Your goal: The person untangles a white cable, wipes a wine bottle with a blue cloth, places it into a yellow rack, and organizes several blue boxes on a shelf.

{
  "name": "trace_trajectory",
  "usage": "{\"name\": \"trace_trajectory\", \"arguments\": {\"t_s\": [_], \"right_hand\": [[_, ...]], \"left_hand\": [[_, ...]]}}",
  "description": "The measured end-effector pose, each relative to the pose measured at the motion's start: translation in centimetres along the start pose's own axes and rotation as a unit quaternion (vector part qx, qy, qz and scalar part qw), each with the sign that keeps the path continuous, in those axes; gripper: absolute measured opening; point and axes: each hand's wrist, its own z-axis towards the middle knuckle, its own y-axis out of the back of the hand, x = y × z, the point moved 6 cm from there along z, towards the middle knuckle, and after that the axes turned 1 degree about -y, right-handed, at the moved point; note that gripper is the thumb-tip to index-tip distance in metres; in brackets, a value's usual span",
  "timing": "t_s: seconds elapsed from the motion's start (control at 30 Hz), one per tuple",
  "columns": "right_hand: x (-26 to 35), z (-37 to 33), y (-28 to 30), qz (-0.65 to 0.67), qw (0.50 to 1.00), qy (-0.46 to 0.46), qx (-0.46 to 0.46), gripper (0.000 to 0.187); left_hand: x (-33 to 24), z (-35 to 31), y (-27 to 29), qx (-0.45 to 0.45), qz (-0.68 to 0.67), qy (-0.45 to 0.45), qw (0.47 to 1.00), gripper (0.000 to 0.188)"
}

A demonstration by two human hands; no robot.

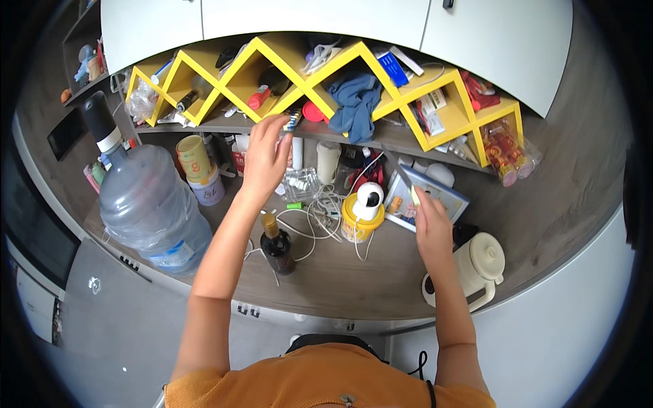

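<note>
My left hand (265, 158) is raised in front of the yellow lattice shelf (255, 46). Its fingers are stretched out and the thumb stands apart; I see nothing held. Close to its fingertips lies a small striped item (293, 120) on the shelf. My right hand (434, 228) is closed round the pale handle of a knife (400, 170), whose narrow grey blade points up and left toward the shelf. Behind the knife leans a picture frame (445, 204). A crumpled blue cloth (355, 102) hangs from the lattice, left of the blade.
A dark bottle (277, 248) stands near the counter's front edge. Tangled white cables (325, 212) lie beside a white camera (369, 199) on a yellow tin (356, 224). A large water jug (153, 197) stands left, a cream kettle (479, 262) right. White cabinets (313, 17) hang above.
</note>
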Motion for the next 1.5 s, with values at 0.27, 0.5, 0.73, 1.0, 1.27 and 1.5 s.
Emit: {"name": "trace_trajectory", "arguments": {"t_s": [0.27, 0.5, 0.73, 1.0, 1.27, 1.5], "right_hand": [[6.6, 11.6, -2.3, -0.275, 0.952, 0.131, -0.034, 0.028], [6.9, 14.5, -9.3, -0.308, 0.949, 0.066, 0.012, 0.019], [6.3, 16.5, -10.0, -0.126, 0.987, -0.047, 0.093, 0.019], [2.8, 14.1, -12.3, 0.305, 0.937, -0.172, 0.007, 0.036], [5.4, 15.0, -10.5, 0.188, 0.972, -0.136, 0.032, 0.034], [3.7, 13.3, -2.8, -0.03, 0.991, -0.127, -0.015, 0.033]], "left_hand": [[0.0, 6.4, -3.5, 0.02, 0.175, -0.151, 0.973, 0.04], [0.7, 6.8, -3.7, 0.038, 0.2, -0.174, 0.964, 0.047], [0.8, 6.7, -3.8, 0.034, 0.202, -0.175, 0.963, 0.047], [0.9, 6.8, -3.9, 0.048, 0.192, -0.153, 0.968, 0.055], [0.8, 6.9, -3.6, 0.055, 0.205, -0.164, 0.963, 0.051], [1.2, 6.7, -3.7, 0.035, 0.209, -0.162, 0.964, 0.046]]}}
